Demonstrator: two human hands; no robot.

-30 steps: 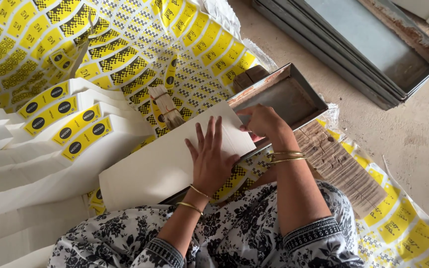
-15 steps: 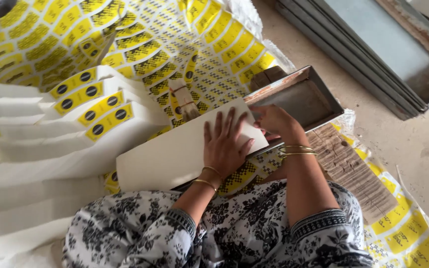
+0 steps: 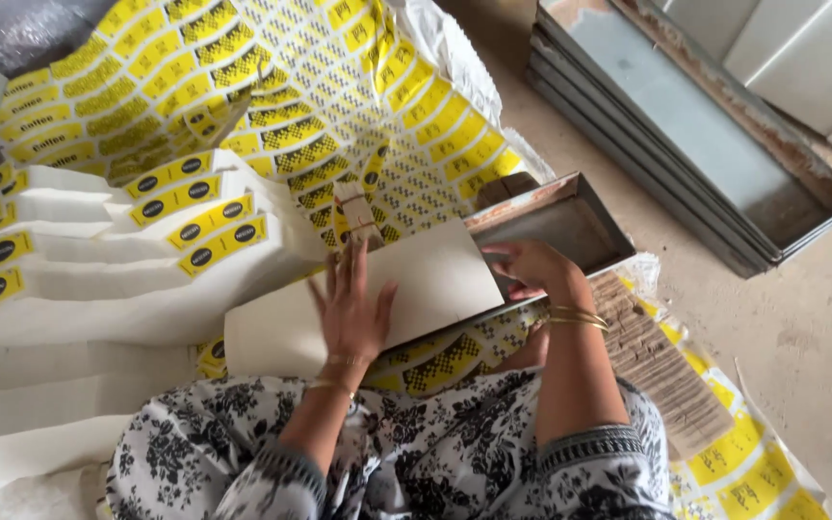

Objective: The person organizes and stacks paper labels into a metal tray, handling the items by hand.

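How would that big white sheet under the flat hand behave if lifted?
The white sheet is probably floppy: its near edge curls over. It seems light and thin. The left hand pressing flat suggests it would spring or slide otherwise.

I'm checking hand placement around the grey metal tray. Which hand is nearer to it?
Right. The right hand sits at the edge of the metal tray, fingers on the cream sheet. The left hand lies flat on that sheet, farther away.

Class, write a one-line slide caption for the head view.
Left hand flat on a white sheet, right hand at its edge by a metal tray.
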